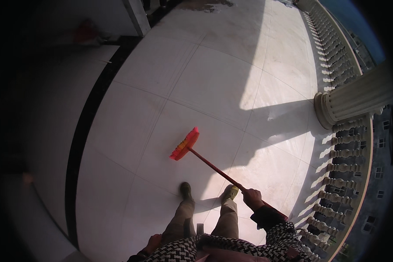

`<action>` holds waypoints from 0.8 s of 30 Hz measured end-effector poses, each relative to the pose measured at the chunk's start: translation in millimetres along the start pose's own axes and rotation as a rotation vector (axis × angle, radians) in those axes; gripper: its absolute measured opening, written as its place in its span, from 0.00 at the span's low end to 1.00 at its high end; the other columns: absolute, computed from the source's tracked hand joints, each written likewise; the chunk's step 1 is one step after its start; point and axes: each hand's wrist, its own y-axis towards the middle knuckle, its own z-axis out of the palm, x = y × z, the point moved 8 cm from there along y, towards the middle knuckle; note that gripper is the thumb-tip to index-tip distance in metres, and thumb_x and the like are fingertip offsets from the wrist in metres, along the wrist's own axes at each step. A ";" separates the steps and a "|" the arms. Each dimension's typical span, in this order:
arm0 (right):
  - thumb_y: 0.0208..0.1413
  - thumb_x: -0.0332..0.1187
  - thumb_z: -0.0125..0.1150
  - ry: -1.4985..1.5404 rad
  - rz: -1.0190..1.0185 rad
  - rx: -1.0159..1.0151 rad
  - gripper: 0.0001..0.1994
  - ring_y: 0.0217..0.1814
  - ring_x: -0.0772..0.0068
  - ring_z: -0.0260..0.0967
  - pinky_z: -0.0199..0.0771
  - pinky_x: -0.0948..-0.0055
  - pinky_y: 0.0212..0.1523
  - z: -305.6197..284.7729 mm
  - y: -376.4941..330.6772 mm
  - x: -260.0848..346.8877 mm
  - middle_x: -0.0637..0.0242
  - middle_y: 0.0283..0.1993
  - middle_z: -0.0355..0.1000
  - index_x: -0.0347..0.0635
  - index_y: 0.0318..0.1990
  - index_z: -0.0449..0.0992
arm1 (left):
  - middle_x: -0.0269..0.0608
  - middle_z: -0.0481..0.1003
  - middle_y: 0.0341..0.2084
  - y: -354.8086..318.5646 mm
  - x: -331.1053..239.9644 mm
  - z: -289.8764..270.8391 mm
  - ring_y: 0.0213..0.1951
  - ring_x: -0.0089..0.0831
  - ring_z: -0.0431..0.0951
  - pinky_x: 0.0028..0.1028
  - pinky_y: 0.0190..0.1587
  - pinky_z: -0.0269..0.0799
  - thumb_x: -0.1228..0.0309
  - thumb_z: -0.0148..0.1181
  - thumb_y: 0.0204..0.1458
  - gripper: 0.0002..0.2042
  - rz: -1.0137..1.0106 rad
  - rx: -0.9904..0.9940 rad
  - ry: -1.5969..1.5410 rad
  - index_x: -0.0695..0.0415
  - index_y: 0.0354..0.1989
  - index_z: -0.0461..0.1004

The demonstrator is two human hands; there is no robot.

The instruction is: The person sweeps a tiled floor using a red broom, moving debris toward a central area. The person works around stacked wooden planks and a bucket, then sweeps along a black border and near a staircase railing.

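My right hand (252, 199) is wrapped round the reddish handle (214, 169) of a broom. The handle slants down and away to the left, and its upper end runs back past my right sleeve. At its far end the orange broom head (185, 145), edged with pink-red bristles, rests on the pale floor ahead of my feet. Low at my left side hangs my left hand (153, 243), beside my trouser leg. Its fingers are mostly hidden and dark, so whether it holds anything does not show.
Large pale tiles (205, 87) make up the floor, part shaded, part sunlit. A balustrade (343, 183) and a thick fluted column (358, 98) bound the right side. A black border strip (81, 131) runs along the left. Wet-looking dark patches (203, 5) lie at the far end.
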 end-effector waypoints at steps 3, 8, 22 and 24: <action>0.62 0.38 0.56 0.096 -0.050 -0.108 0.10 0.37 0.50 0.79 0.78 0.52 0.39 14.9 99.3 4.4 0.55 0.32 0.80 0.51 0.43 0.82 | 0.57 0.78 0.31 -5.5 1.7 33.9 0.39 0.59 0.78 0.52 0.41 0.73 0.52 0.44 0.63 0.22 -0.386 0.053 -0.185 0.60 0.35 0.75; 0.60 0.36 0.57 0.080 0.114 0.006 0.27 0.35 0.51 0.79 0.77 0.50 0.37 27.7 1.3 -169.8 0.58 0.32 0.80 0.71 0.67 0.64 | 0.58 0.78 0.40 -0.6 -67.3 72.7 0.45 0.58 0.77 0.51 0.45 0.72 0.47 0.43 0.62 0.25 -0.282 0.095 -0.048 0.57 0.40 0.77; 0.61 0.42 0.54 -0.214 0.836 0.363 0.13 0.47 0.57 0.81 0.80 0.56 0.46 8.0 -353.5 -508.0 0.61 0.41 0.82 0.52 0.45 0.83 | 0.55 0.78 0.35 76.1 -191.7 56.7 0.42 0.55 0.79 0.47 0.44 0.74 0.54 0.51 0.59 0.19 -0.420 -0.145 -0.379 0.59 0.40 0.76; 0.59 0.40 0.55 -0.058 0.611 0.237 0.18 0.46 0.49 0.79 0.79 0.51 0.46 -10.5 -328.3 -466.7 0.57 0.42 0.81 0.61 0.57 0.77 | 0.55 0.78 0.35 89.3 -203.1 66.3 0.41 0.55 0.79 0.47 0.44 0.74 0.54 0.52 0.59 0.18 -0.324 -0.120 -0.339 0.59 0.40 0.76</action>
